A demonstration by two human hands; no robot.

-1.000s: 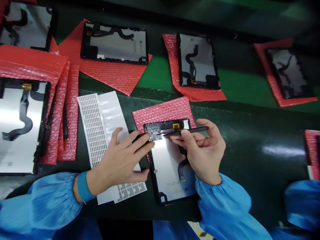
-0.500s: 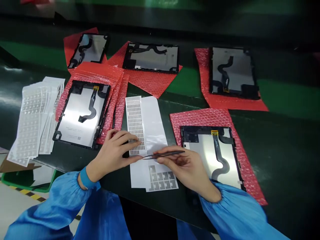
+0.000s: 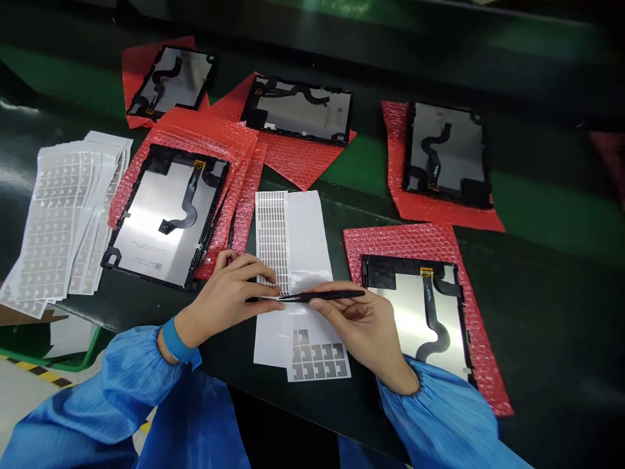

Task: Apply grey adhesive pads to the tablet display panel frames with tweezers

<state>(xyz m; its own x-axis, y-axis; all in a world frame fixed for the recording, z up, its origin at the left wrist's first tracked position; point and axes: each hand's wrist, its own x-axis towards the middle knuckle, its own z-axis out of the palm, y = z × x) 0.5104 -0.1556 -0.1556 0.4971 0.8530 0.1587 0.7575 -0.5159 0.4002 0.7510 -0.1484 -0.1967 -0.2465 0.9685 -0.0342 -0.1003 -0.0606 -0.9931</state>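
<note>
- Your black tweezers point(image 3: 332, 296) have moved off the tablet panel point(image 3: 405, 312) and now lie across the white liner sheet point(image 3: 308, 241), their tips at the lower end of the strip of small grey pads point(image 3: 272, 234).
- Your right hand point(image 3: 356, 326) is closed on the tweezers, pinching them between thumb and fingers. The tips are too small to show whether they grip a pad.
- Your left hand point(image 3: 224, 299) grips nothing: its fingers curve over and rest on the liner sheet, touching the strip, just beside the tweezer tips.
- Below your hands, a block of larger grey pads point(image 3: 319, 361) sits on a second white sheet overlapping the liner sheet.
- To the right of your right hand, the tablet panel lies on red bubble wrap point(image 3: 400, 242), with its flex cable facing up.
- Left of your left hand, a second panel point(image 3: 166, 221) rests on stacked bubble wrap bags point(image 3: 247, 195), beside a fanned pile of pad sheets point(image 3: 63, 221).
- Three more panels on red bubble wrap lie farther up the dark green mat point(image 3: 547, 306).
</note>
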